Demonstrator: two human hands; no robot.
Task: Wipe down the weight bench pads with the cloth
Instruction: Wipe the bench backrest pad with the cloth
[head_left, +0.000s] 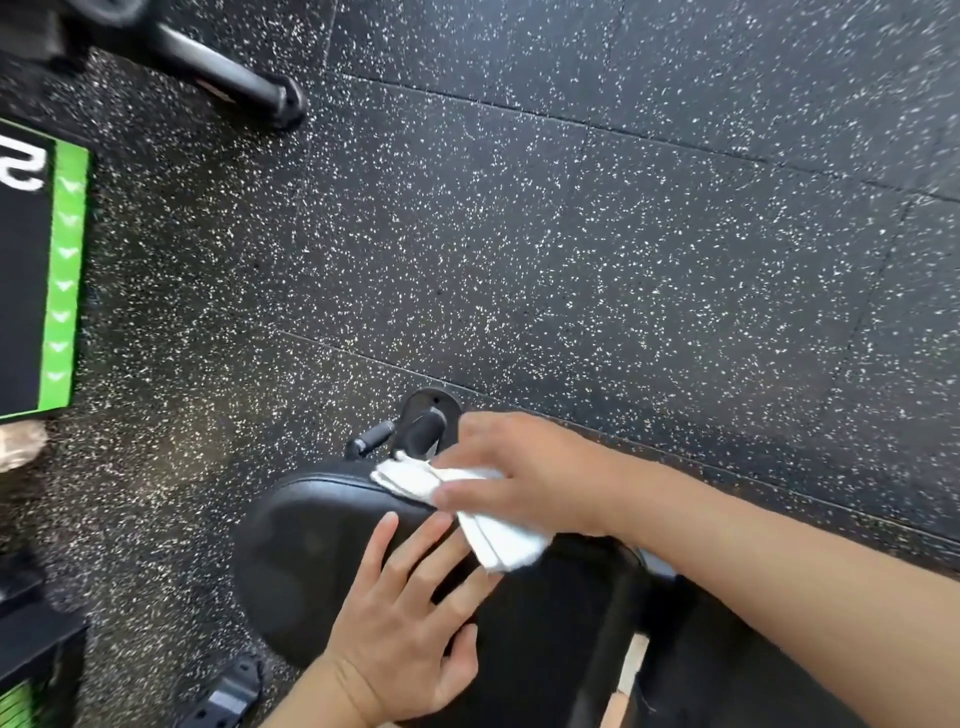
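Note:
The black weight bench pad fills the lower middle of the head view, its rounded end pointing left. A white folded cloth lies on the pad's far edge. My right hand lies over the cloth with its fingers pointing left and presses it onto the pad. My left hand rests flat on the pad just in front of the cloth, fingers spread and straight. Part of the cloth is hidden under my right hand.
Black speckled rubber floor spreads beyond the bench. The bench's black foot and handle stick out past the pad. A black and green box stands at the left. A black metal leg lies at the top left.

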